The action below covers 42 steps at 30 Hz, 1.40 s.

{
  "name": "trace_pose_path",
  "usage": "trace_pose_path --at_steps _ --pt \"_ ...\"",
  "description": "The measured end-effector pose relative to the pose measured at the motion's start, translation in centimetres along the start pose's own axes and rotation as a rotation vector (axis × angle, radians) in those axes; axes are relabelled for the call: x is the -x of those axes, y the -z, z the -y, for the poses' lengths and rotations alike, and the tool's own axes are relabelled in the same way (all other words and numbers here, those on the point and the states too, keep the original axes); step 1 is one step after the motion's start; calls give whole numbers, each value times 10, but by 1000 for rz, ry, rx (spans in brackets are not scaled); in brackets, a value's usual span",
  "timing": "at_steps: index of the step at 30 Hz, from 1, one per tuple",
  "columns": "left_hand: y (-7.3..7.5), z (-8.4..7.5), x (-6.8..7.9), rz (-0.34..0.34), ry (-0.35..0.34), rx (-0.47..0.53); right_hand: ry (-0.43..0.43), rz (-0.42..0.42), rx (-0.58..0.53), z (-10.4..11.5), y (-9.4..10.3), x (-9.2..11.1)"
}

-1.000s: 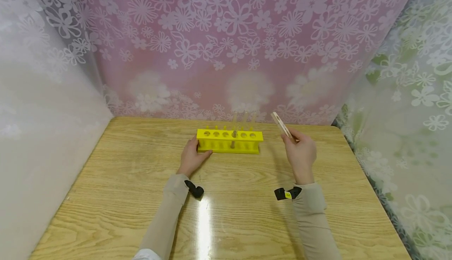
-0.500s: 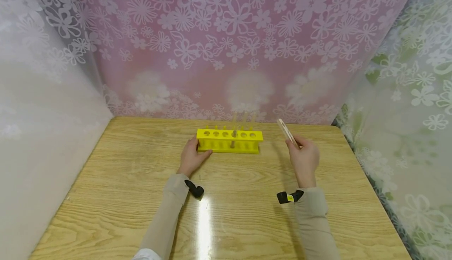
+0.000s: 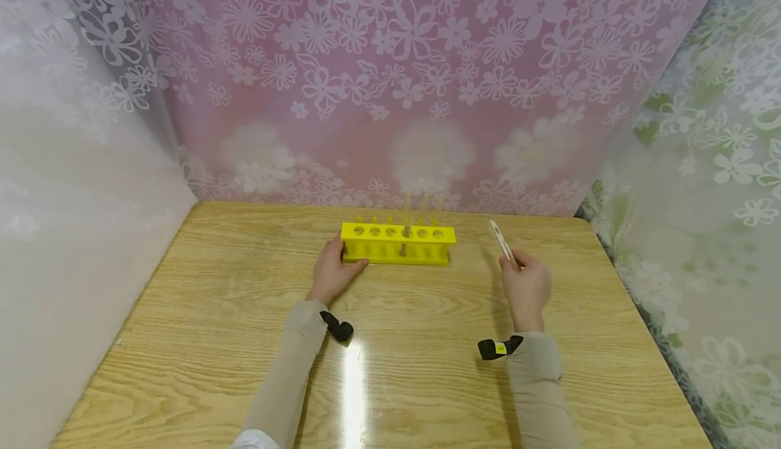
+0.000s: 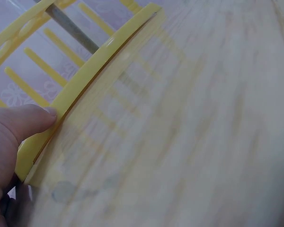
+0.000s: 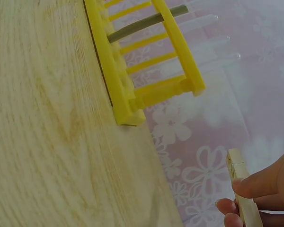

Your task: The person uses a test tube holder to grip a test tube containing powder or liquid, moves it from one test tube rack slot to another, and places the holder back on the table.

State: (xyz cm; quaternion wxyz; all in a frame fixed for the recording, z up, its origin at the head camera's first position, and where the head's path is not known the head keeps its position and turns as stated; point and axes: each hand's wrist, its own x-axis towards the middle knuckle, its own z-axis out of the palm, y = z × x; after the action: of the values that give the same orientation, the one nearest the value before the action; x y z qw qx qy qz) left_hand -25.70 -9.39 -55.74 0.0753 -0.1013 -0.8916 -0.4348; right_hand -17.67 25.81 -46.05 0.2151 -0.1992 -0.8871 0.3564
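A yellow test tube rack (image 3: 396, 259) stands toward the back of the table. My left hand (image 3: 332, 274) grips its left end; in the left wrist view the thumb (image 4: 35, 120) presses on the front edge of the base, while the other fingers are mostly hidden. One test tube with grey-brown contents (image 5: 137, 27) stands in a rack hole. Clear test tubes (image 5: 199, 66) show behind the rack's top plate. To the right of the rack, my right hand (image 3: 527, 293) pinches a wooden test tube clamp (image 3: 500, 240) between thumb and fingers, its far end pointing up and away, holding no tube.
The wood-grain table (image 3: 415, 340) runs up to a pink floral curtain (image 3: 390, 83) behind the rack. Pale sheets hang on the left and right sides. Black wrist cameras (image 3: 338, 328) sit on both sleeves.
My right hand has drawn back toward me and slightly right with the clamp, which is now lower and farther from the rack. My left hand and the rack stay in place.
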Motion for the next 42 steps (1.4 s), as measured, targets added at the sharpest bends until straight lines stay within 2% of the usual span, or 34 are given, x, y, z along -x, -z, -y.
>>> trace_pose_path --at_steps 4,11,19,29,42 --pt "0 0 1 -1 13 5 -49 1 5 -5 -2 0" --pt "0 2 -1 0 13 0 -87 -8 -14 -16 -8 -3" --pt "-1 2 -1 -11 -3 1 -178 37 -39 -29 -14 -7" --pt "-2 3 -1 -17 -12 -5 -148 -25 -47 -46 -28 -11" --pt "-2 3 0 -23 -4 -4 -205 -26 -60 -58 -36 -10"
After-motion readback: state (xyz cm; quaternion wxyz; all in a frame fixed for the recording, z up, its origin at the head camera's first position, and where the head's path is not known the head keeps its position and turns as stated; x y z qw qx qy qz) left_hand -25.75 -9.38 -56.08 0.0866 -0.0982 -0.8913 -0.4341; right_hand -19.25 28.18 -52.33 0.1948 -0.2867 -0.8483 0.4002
